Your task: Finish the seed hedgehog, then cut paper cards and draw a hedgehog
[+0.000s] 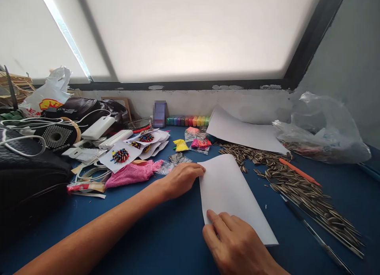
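Note:
A white sheet of paper (228, 188), seemingly folded, lies on the blue tabletop in front of me. My left hand (184, 180) has its fingers pinched at the sheet's far left corner. Nearer to me, my right hand (234, 239) rests on the lower left part of the sheet, with bent fingers gripping its left edge; the palm covers the near edge. Just beyond my left hand are small clear packets (179, 159) and a yellow clay packet (180, 145).
Striped sunflower seeds (299, 184) spread on the right, with an orange pen (299, 172) and a black pen (314, 231). Behind lie more white paper (246, 130) and a plastic bag (323, 128). Left are a pink cloth (130, 174), seed-decorated papers (120, 155) and a black bag (32, 180).

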A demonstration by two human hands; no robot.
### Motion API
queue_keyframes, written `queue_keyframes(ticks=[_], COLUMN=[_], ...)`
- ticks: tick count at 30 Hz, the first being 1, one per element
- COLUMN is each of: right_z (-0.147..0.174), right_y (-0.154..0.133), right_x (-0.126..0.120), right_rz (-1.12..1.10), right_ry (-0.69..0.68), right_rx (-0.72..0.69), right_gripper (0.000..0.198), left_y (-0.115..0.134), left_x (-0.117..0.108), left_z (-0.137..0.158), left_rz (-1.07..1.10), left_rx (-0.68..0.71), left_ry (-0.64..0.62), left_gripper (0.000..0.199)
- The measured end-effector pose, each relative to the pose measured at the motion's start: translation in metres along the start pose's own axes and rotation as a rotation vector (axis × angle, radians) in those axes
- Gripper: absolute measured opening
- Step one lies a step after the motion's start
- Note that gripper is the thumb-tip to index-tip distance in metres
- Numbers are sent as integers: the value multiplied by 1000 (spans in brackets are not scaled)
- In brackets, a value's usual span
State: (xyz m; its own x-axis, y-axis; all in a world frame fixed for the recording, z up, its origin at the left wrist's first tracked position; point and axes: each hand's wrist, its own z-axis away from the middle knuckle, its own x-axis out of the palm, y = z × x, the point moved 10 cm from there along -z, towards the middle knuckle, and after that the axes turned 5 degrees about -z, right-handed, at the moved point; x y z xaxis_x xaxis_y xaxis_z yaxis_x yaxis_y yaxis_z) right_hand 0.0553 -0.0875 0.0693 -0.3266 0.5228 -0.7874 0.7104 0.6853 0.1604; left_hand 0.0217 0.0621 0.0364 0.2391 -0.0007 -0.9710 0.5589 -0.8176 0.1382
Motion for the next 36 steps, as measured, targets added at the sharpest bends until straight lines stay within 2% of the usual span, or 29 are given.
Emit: queue_keyframes(ticks=[3,7,9,12,15,18,26,31,34,36], right_z=[1,3,5,7,6,8,8,10,12,16], right_y=[-1,-4,-4,1,-2,-3,0,-4,-6,1], right_x=[0,6,6,1,8,9,3,7,5,-7], right_rz=[16,54,57,52,42,29,8,18,28,44], right_ry=[3,43,110,228,142,78,110,110,200,341], right_rx=[-8,-15,20,100,47,17,40,22,63,163], right_gripper=[27,30,36,43,38,32,36,34,36,40], left_y=[-1,14,26,31,33,34,36,36,36,36], left_x=[-5,-8,-2,12,21,28,31,30,30,30], left_z=[3,-2,-6,-6,-2,2,3,4,6,6], left_rz=[22,-13,-53,-76,-110,-108,-66,-56,-62,-53], left_rx=[-72,-145,-138,-192,-199,-195,-200,-192,-186,-185], left_ry=[25,6,-59,-152,-164,-177,-243,-211,-210,-222], left_gripper=[34,24,36,55,67,71,77,77,78,84])
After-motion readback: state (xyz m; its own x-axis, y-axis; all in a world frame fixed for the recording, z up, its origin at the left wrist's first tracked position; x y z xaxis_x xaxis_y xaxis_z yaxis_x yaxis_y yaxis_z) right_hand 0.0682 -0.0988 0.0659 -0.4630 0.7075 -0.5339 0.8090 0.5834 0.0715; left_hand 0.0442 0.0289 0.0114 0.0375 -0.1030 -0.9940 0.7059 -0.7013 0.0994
